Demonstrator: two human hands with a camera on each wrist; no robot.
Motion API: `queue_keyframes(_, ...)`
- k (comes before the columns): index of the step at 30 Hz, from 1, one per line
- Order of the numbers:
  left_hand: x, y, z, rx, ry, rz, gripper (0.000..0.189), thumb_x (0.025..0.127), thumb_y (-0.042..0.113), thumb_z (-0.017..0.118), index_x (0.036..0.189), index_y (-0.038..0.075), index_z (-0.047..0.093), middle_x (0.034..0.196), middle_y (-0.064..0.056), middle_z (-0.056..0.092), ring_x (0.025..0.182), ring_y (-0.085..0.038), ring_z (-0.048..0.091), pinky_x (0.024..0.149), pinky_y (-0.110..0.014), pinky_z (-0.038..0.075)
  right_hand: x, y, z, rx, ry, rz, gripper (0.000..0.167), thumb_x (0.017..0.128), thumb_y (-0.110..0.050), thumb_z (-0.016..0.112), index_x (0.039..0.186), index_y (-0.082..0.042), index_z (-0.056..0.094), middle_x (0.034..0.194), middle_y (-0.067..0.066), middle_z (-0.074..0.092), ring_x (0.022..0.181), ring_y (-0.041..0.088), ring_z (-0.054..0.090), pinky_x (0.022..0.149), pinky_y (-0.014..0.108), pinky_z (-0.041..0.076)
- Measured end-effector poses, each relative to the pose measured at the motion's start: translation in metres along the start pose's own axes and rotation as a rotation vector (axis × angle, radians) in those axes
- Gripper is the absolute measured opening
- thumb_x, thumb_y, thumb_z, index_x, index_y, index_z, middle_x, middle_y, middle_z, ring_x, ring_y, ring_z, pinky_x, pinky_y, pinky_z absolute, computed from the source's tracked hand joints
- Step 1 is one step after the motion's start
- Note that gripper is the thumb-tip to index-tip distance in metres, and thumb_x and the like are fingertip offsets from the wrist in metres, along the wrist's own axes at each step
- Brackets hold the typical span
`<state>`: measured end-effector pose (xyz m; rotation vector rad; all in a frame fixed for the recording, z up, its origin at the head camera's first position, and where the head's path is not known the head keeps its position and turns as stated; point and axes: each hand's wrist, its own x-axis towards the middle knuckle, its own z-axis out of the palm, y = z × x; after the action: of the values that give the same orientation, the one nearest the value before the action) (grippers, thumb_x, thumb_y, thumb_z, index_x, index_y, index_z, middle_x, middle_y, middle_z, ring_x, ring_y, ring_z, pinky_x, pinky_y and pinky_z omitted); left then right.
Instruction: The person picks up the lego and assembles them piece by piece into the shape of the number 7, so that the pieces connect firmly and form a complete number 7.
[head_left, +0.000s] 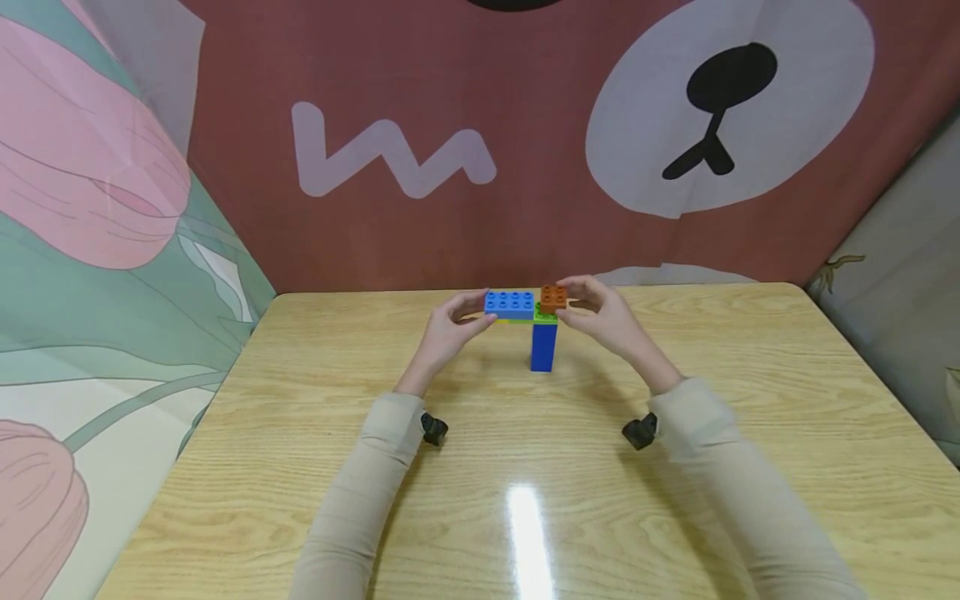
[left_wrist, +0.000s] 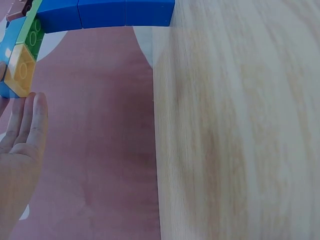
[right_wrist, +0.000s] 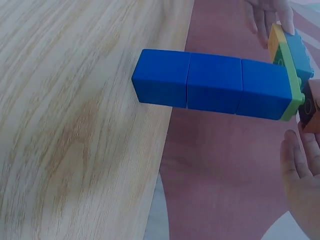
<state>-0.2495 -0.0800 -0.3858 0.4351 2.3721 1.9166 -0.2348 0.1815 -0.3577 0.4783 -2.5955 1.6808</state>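
Note:
A column of 3 stacked dark blue blocks point(head_left: 542, 348) stands upright on the table, topped by a thin green brick point(head_left: 545, 317) that juts out to the left. On the green piece lies a light blue brick point(head_left: 510, 305) with rows of studs. My left hand point(head_left: 448, 329) pinches that brick's left end between thumb and fingers. Under the same end, a yellow brick point(left_wrist: 21, 72) shows in the left wrist view. With thumb and fingers my right hand point(head_left: 606, 317) holds an orange-brown brick point(head_left: 553, 297) over the green piece's right end. Whether it is seated there, I cannot tell.
The wooden table point(head_left: 337, 467) ends just behind the blocks, where a brown curtain point(head_left: 450, 233) with a printed animal face hangs. Small black devices point(head_left: 434, 429) are worn at both wrists. Patterned cloth point(head_left: 90, 208) hangs at the left side.

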Motion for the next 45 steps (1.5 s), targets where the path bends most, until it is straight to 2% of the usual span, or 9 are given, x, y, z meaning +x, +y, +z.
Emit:
queue_keyframes(16,-0.001,-0.003,0.000,0.005,-0.014,0.011,0.045,0.089,0.025,0.068,0.133,0.020,0.057,0.132,-0.004,0.059,0.123,-0.020,0.055,0.104,-0.037,0.047,-0.002,-0.002,0.007,-0.028,-0.027,0.007,0.046,0.091,-0.015,0.065,0.133,-0.007,0.050,0.134,0.016,0.053,0.125,0.031,0.050,0.107,0.046,0.041)
queue_keyframes(25,-0.001,-0.001,0.001,-0.015,-0.001,0.023,0.046,0.089,0.019,0.068,0.133,0.013,0.056,0.131,-0.011,0.060,0.123,-0.023,0.056,0.103,-0.037,0.048,-0.002,-0.001,0.008,-0.037,-0.047,0.058,0.047,0.092,-0.021,0.064,0.135,-0.010,0.048,0.137,0.015,0.052,0.126,0.033,0.049,0.107,0.049,0.041)
queue_keyframes(29,-0.003,0.006,0.001,-0.027,-0.011,0.014,0.046,0.090,0.015,0.067,0.134,0.009,0.054,0.132,-0.014,0.059,0.124,-0.026,0.055,0.104,-0.037,0.047,-0.001,0.000,0.009,-0.032,-0.057,0.059,0.048,0.092,-0.021,0.064,0.136,-0.011,0.048,0.137,0.015,0.051,0.126,0.033,0.050,0.105,0.049,0.044)
queue_keyframes(35,-0.012,0.022,0.002,-0.002,-0.018,0.047,0.046,0.091,0.012,0.064,0.135,0.005,0.052,0.131,-0.018,0.058,0.123,-0.028,0.055,0.102,-0.036,0.049,0.000,0.002,0.008,-0.034,-0.070,0.050,0.048,0.093,-0.021,0.063,0.137,-0.011,0.047,0.138,0.015,0.051,0.126,0.033,0.051,0.103,0.049,0.045)
queue_keyframes(41,-0.001,0.003,0.003,-0.021,-0.012,0.058,0.053,0.089,0.015,0.067,0.138,0.011,0.048,0.133,-0.015,0.056,0.125,-0.027,0.052,0.104,-0.040,0.047,0.001,0.002,0.008,-0.029,-0.075,0.042,0.048,0.093,-0.021,0.063,0.137,-0.010,0.047,0.139,0.015,0.050,0.126,0.033,0.051,0.103,0.048,0.045)
queue_keyframes(45,0.000,0.000,0.006,0.020,0.030,0.132,0.055,0.091,0.018,0.065,0.141,0.011,0.044,0.137,-0.015,0.050,0.127,-0.029,0.048,0.107,-0.045,0.044,0.001,0.002,0.008,-0.026,-0.075,0.039,0.048,0.093,-0.020,0.063,0.137,-0.010,0.047,0.140,0.015,0.050,0.126,0.033,0.051,0.103,0.048,0.045)
